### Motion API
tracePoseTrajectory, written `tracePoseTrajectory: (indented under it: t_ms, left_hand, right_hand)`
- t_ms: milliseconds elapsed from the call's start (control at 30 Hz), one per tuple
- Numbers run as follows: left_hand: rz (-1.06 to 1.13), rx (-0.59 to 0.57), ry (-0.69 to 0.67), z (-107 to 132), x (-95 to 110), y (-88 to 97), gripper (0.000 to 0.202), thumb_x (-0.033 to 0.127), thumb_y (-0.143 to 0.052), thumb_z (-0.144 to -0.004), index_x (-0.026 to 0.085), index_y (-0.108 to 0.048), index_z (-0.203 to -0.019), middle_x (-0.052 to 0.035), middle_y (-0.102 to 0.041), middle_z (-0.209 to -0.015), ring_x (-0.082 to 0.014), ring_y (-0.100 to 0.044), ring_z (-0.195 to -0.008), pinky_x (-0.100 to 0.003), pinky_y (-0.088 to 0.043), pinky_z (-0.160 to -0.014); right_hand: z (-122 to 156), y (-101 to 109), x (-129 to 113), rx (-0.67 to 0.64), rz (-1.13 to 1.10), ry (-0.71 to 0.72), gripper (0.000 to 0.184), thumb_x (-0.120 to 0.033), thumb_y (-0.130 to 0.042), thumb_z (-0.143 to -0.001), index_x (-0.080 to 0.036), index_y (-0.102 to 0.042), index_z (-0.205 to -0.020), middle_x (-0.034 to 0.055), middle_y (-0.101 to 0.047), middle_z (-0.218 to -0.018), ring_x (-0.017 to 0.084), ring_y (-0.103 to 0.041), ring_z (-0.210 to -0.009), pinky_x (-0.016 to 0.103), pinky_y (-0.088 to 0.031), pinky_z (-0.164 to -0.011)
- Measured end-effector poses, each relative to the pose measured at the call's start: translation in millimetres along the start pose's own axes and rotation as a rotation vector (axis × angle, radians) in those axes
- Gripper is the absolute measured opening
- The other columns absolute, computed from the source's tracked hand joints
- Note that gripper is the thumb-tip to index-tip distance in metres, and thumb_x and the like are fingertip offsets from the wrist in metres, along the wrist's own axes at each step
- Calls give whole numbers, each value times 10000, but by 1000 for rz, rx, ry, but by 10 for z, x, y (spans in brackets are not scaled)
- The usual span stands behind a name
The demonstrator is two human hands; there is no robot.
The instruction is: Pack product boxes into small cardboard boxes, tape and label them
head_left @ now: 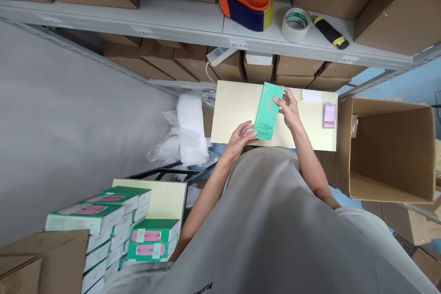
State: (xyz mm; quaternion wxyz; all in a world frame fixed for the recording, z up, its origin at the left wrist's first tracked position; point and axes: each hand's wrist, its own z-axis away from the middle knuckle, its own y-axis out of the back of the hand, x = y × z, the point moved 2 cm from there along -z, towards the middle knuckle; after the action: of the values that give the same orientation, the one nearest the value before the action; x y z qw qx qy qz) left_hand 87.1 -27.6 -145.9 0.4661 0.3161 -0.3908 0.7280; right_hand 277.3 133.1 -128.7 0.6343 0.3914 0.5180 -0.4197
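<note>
A flat green box [267, 112] with small printed text near its lower end is held tilted above the pale yellow tabletop [234, 105]. My right hand [288, 106] grips its upper right edge, with the thumb on the front face and the fingers behind. At the lower left corner, my left hand [241, 138] holds the box between thumb and fingers. Farther right on the tabletop lie a white card or small box [311, 96] and a phone-like pink-screened object [330, 115], which is blurred.
Above the table, a grey shelf [193, 16] carries an orange tape dispenser [244, 7], a tape roll [295, 25] and a utility knife [330, 32]. An open carton [389, 147] stands right. Bubble wrap [191, 128] and stacked green-and-white boxes [86, 213] are left.
</note>
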Motion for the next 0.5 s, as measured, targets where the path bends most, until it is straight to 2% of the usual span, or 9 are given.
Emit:
tracePoseTrajectory:
  t_ms: [100, 200, 300, 400, 500]
  left_hand:
    - [-44, -33, -4, -10, 6, -15, 783, 537, -1062, -645, 199, -756, -1281, -147, -807, -1285, -314, -779, -1185, -445, -697, -950]
    - [-168, 72, -103, 32, -2, -115, 771, 462, -1087, -588, 206, -747, -1230, -123, -811, -1255, -266, -777, -1099, -387, -681, -891]
    - [-232, 152, -159, 85, -24, -199, 773, 434, -1083, -595, 221, -725, -1246, -99, -807, -1211, -239, -776, -1048, -361, -672, -855]
    - [-177, 156, -145, 99, -22, -169, 820, 418, -1088, -589, 234, -708, -1293, -73, -804, -1157, -223, -781, -1004, -343, -665, -853]
    - [17, 66, -71, 83, 0, -66, 808, 438, -1063, -653, 264, -687, -1346, -38, -813, -1098, -204, -788, -942, -321, -666, -834]
  right_hand:
    - [-2, -1, 21, -30, -83, 3, 793, -865, -733, -915, -390, -563, -1527, 88, -721, -1487, 319, -727, -1276, 466, -690, -968]
    - [-32, -12, 37, -103, -142, 19, 820, -865, -740, -901, -384, -558, -1541, 78, -724, -1454, 331, -724, -1271, 501, -681, -1011]
    - [-55, 0, 8, -187, -158, 6, 845, -878, -744, -888, -385, -558, -1550, 70, -725, -1430, 334, -728, -1259, 525, -676, -1038]
    - [-57, 33, -52, -218, -173, -1, 814, -861, -771, -890, -395, -574, -1528, 66, -721, -1444, 329, -720, -1286, 530, -674, -1058]
    - [-68, 69, -93, -210, -191, -4, 738, -852, -776, -909, -402, -608, -1470, 62, -716, -1464, 315, -701, -1337, 521, -670, -1076]
